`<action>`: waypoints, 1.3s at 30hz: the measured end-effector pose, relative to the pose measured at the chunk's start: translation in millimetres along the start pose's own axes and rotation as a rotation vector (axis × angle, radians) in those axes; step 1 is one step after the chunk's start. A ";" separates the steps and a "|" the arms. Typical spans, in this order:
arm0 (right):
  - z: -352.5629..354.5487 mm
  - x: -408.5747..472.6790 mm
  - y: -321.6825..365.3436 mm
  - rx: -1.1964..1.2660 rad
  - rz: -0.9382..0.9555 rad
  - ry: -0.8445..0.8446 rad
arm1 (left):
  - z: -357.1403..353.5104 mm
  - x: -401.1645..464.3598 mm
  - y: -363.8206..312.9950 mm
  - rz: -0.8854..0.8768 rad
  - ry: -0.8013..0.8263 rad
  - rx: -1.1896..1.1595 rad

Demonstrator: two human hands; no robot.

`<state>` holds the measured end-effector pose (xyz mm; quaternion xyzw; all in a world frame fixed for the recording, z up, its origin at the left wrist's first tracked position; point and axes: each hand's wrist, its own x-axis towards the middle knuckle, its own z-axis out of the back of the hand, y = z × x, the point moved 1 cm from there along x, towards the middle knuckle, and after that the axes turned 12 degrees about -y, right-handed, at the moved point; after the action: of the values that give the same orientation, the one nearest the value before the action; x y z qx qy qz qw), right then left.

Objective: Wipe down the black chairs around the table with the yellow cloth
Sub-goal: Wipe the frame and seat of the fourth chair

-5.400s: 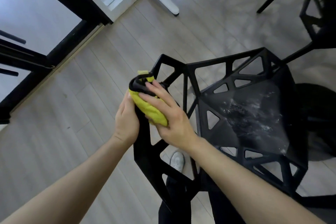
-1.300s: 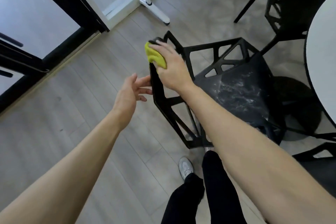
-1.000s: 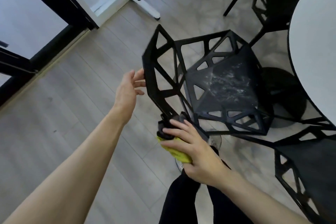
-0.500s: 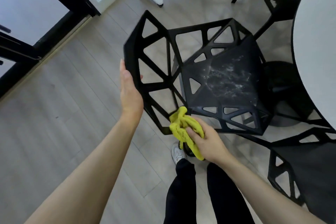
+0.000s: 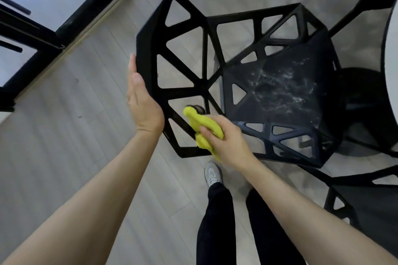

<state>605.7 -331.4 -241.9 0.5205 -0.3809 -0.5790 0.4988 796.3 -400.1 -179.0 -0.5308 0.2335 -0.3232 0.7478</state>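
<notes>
Here right hand point(image 5: 228, 142) rubs yellow cloth point(image 5: 202, 127) on black chair point(image 5: 280, 92), apparently backrest.

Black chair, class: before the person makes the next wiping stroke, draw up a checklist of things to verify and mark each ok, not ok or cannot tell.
1. Yellow cloth in hand: ok, the right hand grips it bunched.
2. Cloth on the black chair: ok, it lies against a lower strut of the backrest.
3. Chair steadied: ok, the left hand rests flat against the backrest's outer edge.
4. Seat clean: not ok, whitish smears show on it.
5. Foot clear of the chair: ok, it stands on the floor just behind the frame.
6. Cloth damp enough: cannot tell.
</notes>
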 end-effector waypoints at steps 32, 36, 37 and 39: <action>12.7 -38.4 -28.6 -0.134 0.049 0.127 | 1.6 -6.4 -4.2 -0.176 -0.032 0.296; 27.4 27.4 -38.8 -0.176 -0.046 0.030 | 3.8 -3.5 -4.5 -0.155 -0.002 0.258; 19.7 59.4 -39.1 -0.195 -0.072 -0.070 | 4.8 -3.6 -2.3 -0.143 -0.007 0.256; -2.1 118.6 -39.4 -0.263 -0.074 -0.163 | 3.5 -3.4 -4.3 -0.149 -0.013 0.265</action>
<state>605.3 -438.4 -306.5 0.4155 -0.3214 -0.6822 0.5086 795.5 -396.4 -173.7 -0.4455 0.1440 -0.4025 0.7866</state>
